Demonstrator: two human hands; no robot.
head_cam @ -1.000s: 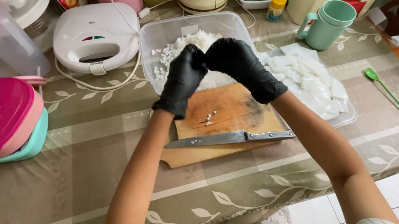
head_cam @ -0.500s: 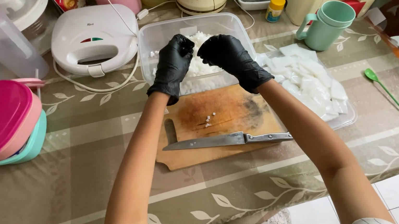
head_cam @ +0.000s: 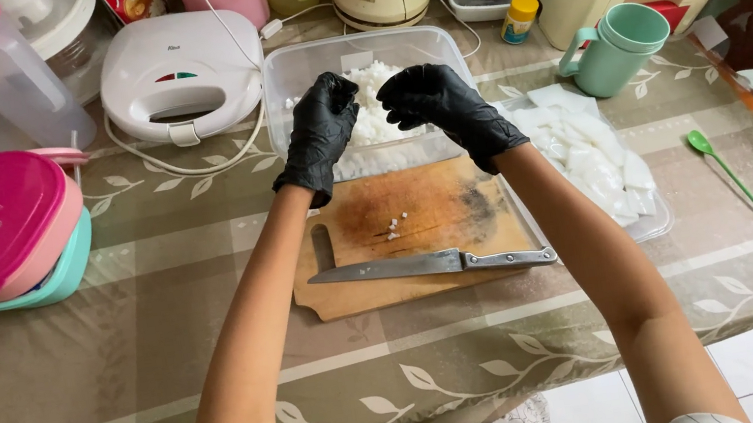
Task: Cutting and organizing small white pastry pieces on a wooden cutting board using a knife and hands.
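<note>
The clear plastic container (head_cam: pixel 296 74) of chopped white pieces (head_cam: pixel 371 108) stands on the table (head_cam: pixel 120 359) just behind the wooden cutting board (head_cam: pixel 436 208). Both black-gloved hands hover over it: the left hand (head_cam: pixel 323 130) has its fingers (head_cam: pixel 336 88) curled loosely inward, the right hand (head_cam: pixel 440 102) likewise bent; whether either holds any pieces cannot be told. A knife (head_cam: pixel 424 265) lies across the board, and a tray of white slices (head_cam: pixel 586 150) sits to the right.
</note>
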